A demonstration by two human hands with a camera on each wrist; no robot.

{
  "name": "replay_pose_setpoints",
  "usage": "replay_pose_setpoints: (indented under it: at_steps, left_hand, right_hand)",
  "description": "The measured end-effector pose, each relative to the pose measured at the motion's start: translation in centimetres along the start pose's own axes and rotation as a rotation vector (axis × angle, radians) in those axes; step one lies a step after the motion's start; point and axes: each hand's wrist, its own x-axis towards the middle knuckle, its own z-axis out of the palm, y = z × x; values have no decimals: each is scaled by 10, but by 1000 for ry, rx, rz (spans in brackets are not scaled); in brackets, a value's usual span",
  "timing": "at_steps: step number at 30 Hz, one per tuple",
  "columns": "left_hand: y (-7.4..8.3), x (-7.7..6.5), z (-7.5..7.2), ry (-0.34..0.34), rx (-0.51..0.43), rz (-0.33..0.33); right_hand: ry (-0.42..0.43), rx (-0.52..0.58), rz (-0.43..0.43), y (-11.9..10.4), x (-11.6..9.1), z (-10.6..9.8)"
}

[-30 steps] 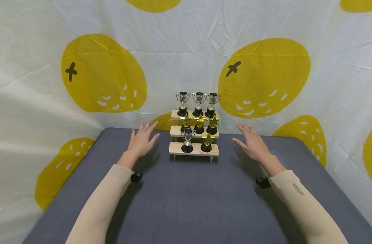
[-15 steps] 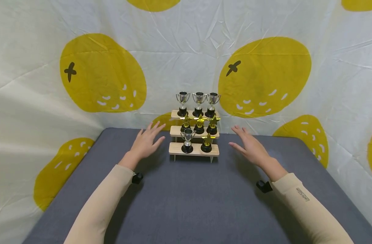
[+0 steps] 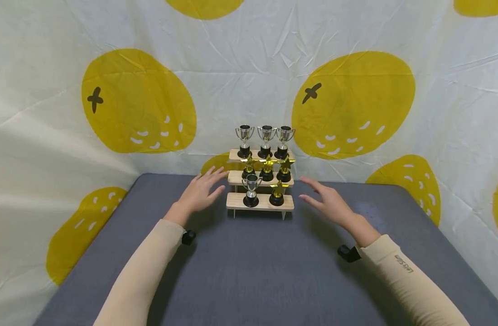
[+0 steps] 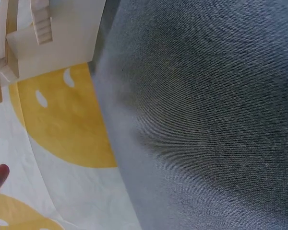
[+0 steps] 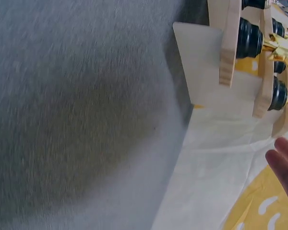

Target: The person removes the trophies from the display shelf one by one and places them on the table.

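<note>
A three-tier wooden display stand stands at the back middle of the table. Three silver trophy cups with black bases line its top tier, and three gold star trophies the middle one. The bottom tier carries a silver trophy cup on the left and a gold star trophy on the right. My left hand is just left of the stand, fingers spread, holding nothing. To the right, my right hand reaches toward the stand with extended fingers, also holding nothing. The right wrist view shows its fingertips near the tiers' ends.
A dark grey cloth covers the table. Behind it hangs a white curtain printed with large yellow fruit, close behind the stand. Small black wrist cameras sit under both beige sleeves.
Both hands have moved inward toward the stand, the left one rightward and the right one leftward. The stand and its trophies have stayed in place.
</note>
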Motion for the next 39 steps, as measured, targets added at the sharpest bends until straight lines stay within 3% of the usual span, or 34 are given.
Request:
replay_pose_setpoints:
  at_steps: [12, 22, 39]
  left_hand:
    - [-5, 2, 6, -46, 29, 34]
    - [-6, 4, 13, -92, 53, 45]
    - [-7, 7, 16, -130, 72, 25]
  right_hand:
    - [63, 275, 15, -6, 13, 21]
    - [115, 410, 120, -9, 25, 37]
    - [94, 516, 173, -10, 39, 61]
